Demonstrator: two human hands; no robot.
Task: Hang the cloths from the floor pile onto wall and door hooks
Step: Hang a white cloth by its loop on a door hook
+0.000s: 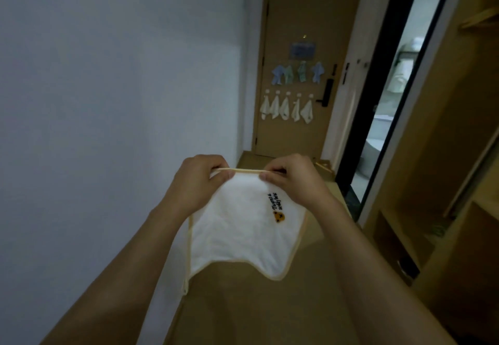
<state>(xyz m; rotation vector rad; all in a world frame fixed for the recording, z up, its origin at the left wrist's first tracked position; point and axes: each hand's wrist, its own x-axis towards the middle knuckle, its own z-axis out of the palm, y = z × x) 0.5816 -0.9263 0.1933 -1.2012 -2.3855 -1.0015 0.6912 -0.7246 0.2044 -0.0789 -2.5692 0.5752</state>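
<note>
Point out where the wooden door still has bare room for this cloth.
Crowded: the middle, with a blue-green cloth row above a white cloth row. Bare: the panel below the white row and above the blue sign. Both hands hold the white yellow-trimmed cloth.

White cloth [237,225] w/ yellow trim, orange bear motif; tan door [310,20]; 5 white cloths [286,108].

Two bare forearms reach in from the bottom edge, below a white cloth [237,225]. The left hand [198,180] and right hand [293,180] are ungloved. Neither shows a sleeve.
</note>
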